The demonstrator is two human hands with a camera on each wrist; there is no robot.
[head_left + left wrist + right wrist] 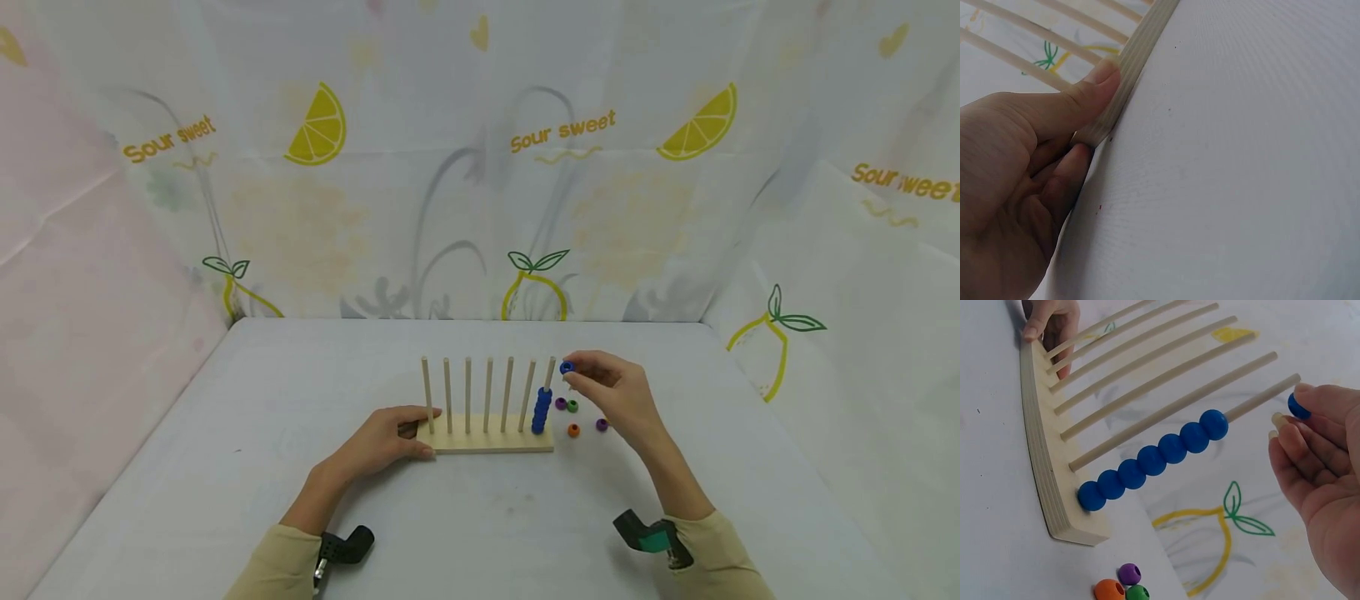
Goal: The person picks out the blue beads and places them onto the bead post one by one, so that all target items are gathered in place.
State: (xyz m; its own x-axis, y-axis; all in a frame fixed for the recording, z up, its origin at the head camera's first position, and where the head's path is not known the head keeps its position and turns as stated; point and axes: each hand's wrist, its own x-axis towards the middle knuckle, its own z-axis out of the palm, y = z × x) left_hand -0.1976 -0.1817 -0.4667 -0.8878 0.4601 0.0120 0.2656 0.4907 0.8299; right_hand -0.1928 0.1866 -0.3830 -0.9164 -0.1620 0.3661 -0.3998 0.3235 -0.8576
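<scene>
A wooden peg rack (487,446) with a row of upright rods stands on the table. Its rightmost rod (1266,397) carries a stack of several blue beads (1152,460), and its upper part is bare. The left hand (382,442) grips the rack's left end, thumb (1100,81) on the front edge and fingers around the end. Beside the top of the rightmost rod, the right hand (618,396) pinches one blue bead (1299,406) between thumb and fingers. That bead is apart from the rod in the head view. The other rods hold no beads.
Loose beads lie right of the rack: a green bead (572,406), an orange bead (573,430), a purple bead (561,403) and another purple bead (602,425) partly under the right hand. A white cloth covers the table (480,533); printed curtains (420,208) stand behind and beside it.
</scene>
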